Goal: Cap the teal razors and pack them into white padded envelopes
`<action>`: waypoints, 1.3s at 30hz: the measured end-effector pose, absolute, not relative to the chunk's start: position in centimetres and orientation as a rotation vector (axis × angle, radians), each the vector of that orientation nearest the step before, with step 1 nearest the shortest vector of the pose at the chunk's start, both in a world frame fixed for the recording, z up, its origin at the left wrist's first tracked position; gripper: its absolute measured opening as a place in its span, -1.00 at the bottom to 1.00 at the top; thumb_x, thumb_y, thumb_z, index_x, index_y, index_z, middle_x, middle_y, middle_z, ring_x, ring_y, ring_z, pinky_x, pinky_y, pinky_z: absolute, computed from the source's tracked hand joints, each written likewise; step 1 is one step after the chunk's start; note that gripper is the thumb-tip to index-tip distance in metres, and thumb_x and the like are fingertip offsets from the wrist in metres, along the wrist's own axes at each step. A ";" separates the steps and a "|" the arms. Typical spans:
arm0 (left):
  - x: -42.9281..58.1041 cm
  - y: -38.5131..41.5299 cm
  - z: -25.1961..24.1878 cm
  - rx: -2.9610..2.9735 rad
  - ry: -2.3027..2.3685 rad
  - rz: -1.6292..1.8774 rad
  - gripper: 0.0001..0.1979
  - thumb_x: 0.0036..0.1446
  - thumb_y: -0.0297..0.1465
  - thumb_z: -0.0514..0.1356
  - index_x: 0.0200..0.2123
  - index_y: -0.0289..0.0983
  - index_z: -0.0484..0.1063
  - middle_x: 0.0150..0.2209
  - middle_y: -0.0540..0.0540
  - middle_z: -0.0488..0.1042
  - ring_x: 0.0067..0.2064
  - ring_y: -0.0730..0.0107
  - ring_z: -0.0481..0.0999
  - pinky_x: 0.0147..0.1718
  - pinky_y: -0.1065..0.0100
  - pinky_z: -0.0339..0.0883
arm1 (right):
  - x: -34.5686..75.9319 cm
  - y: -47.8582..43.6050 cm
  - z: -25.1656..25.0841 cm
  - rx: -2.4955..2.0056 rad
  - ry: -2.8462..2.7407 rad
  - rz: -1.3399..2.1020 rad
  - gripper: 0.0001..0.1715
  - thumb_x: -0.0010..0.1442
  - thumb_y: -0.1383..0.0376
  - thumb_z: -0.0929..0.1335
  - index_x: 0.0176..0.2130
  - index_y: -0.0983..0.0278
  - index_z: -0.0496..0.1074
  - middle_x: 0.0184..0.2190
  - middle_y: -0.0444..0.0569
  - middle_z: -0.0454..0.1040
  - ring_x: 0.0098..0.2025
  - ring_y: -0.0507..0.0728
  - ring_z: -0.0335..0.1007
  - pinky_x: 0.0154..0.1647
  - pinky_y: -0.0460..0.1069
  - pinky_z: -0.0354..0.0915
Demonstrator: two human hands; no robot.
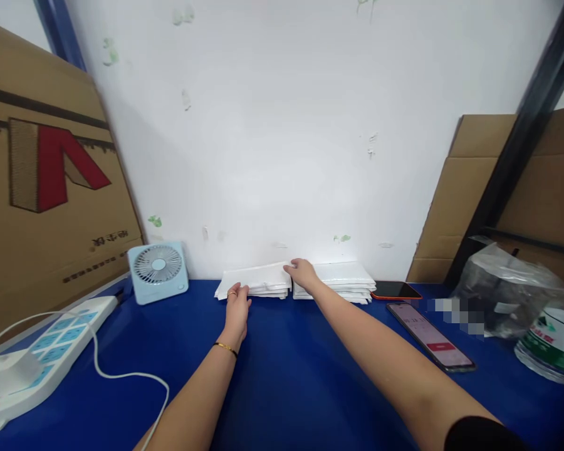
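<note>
Two low stacks of flat white packets lie side by side against the wall, a left stack (pixel 263 275) and a right stack (pixel 343 279). My left hand (pixel 237 307), with a ring and a bracelet, is at the front left edge of the left stack, its fingers bent and a little apart. At that stack's back right corner, my right hand (pixel 301 273) has its thumb and fingertips closed on the top packet. The undersides of the left fingers are partly hidden.
A light blue fan (pixel 158 269) and a white power strip (pixel 51 357) with a cable are at the left, beside a large cardboard box (pixel 75 238). To the right lie two phones (pixel 430 335), a plastic bag (pixel 498 288) and a clear container (pixel 554 344).
</note>
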State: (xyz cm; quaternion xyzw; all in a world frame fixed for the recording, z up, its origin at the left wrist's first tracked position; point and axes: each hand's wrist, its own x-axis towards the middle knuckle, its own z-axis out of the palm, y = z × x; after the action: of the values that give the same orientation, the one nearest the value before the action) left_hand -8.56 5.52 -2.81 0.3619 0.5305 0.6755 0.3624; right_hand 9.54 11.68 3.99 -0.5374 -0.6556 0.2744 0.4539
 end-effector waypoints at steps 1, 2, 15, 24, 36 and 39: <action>-8.6 5.8 -3.1 0.945 1.321 1.702 -0.68 0.10 -0.23 0.06 -0.09 -0.22 0.25 0.01 -0.17 0.28 0.08 0.26 0.28 -0.05 0.21 0.29 | 11.2 11.8 3.7 -1.383 -1.588 0.583 -0.65 0.16 0.23 0.31 -0.07 0.35 0.33 -0.09 0.06 0.33 -0.09 0.16 0.30 -0.06 0.10 0.25; -8.6 6.1 -3.4 0.957 1.269 1.678 -0.67 0.10 -0.22 0.06 -0.08 -0.21 0.25 0.03 -0.16 0.28 0.10 0.27 0.27 -0.03 0.21 0.28 | 13.2 11.8 3.6 -1.438 -1.544 0.485 -0.61 0.12 0.24 0.33 -0.05 0.34 0.32 -0.03 0.10 0.28 -0.02 0.19 0.24 0.02 0.09 0.17; -8.8 5.9 -4.0 1.330 1.273 1.472 -0.45 0.11 -0.08 0.03 0.14 -0.14 0.13 0.25 -0.12 0.00 0.25 0.19 0.00 0.15 0.10 0.03 | 26.9 12.0 3.5 -1.788 -1.267 0.109 -0.72 -0.06 0.13 0.34 -0.39 0.30 0.41 -0.33 0.07 0.40 -0.22 0.22 0.28 -0.19 0.11 0.15; -2.3 0.4 1.0 2.447 1.646 1.481 0.20 -0.34 -0.03 0.32 0.26 -0.24 -0.30 0.29 -0.25 -0.28 0.28 -0.07 -0.27 0.18 -0.05 -0.21 | 19.4 2.9 7.9 -0.799 -1.480 0.344 -0.81 0.05 0.27 0.32 -0.36 0.22 0.16 -0.36 -0.14 0.28 -0.33 0.03 0.21 -0.31 -0.09 0.16; -0.2 -1.3 6.0 2.808 1.810 0.787 -0.32 -0.10 -0.58 0.10 0.13 -0.04 0.15 -0.19 -0.14 0.37 -0.10 0.14 0.31 -0.05 0.11 0.00 | 20.1 0.1 3.0 -0.619 -0.519 1.131 -0.83 0.02 0.24 0.32 -0.31 0.22 0.32 -0.35 -0.10 0.44 -0.26 0.11 0.39 -0.22 0.03 0.34; 0.5 -1.6 8.1 2.957 1.672 0.778 -0.49 0.00 -0.59 0.02 0.02 -0.08 0.31 -0.22 -0.19 0.38 -0.08 0.12 0.29 0.00 0.09 -0.06 | 19.4 0.8 0.8 -0.670 -0.430 1.434 -0.76 0.14 0.28 0.16 -0.33 0.27 0.37 -0.34 0.00 0.50 -0.21 0.18 0.43 -0.25 0.09 0.37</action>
State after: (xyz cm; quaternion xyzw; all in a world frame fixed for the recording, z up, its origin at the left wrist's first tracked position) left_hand 0.54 -1.59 8.13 0.8360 0.4727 0.2200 -0.1709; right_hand 19.39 0.76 0.83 -0.2988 -0.1915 0.6395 0.6820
